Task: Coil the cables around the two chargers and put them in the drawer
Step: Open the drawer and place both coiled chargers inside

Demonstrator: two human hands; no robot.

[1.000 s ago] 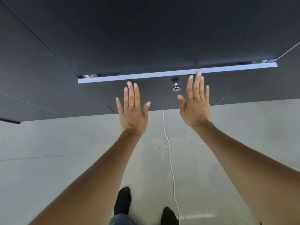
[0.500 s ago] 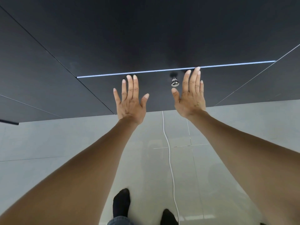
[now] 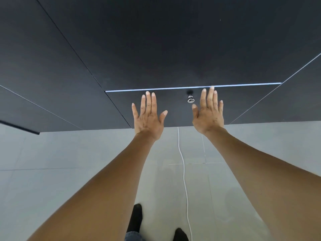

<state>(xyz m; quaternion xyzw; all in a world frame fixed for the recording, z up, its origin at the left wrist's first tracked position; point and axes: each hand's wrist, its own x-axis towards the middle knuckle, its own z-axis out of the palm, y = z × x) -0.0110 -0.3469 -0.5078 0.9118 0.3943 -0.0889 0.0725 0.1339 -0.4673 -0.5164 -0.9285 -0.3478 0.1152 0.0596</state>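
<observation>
The dark drawer front (image 3: 243,103) sits flush in the black cabinet, with only a thin bright line along its top edge. A round metal knob (image 3: 190,99) sticks out at its middle. My left hand (image 3: 149,117) is flat with fingers spread, palm toward the drawer front, left of the knob. My right hand (image 3: 207,113) is flat in the same way just right of the knob, fingertips at the top edge. Neither hand holds anything. No charger is in sight.
A white cable (image 3: 184,173) runs across the pale tiled floor (image 3: 69,153) from under the cabinet toward my feet in black socks (image 3: 135,216). Dark cabinet panels (image 3: 52,75) flank the drawer on both sides, and the dark top (image 3: 156,40) lies above.
The drawer has slid in from slightly open to shut; the white strip at its top shrank to a thin line. Both flat hands moved forward with it.
</observation>
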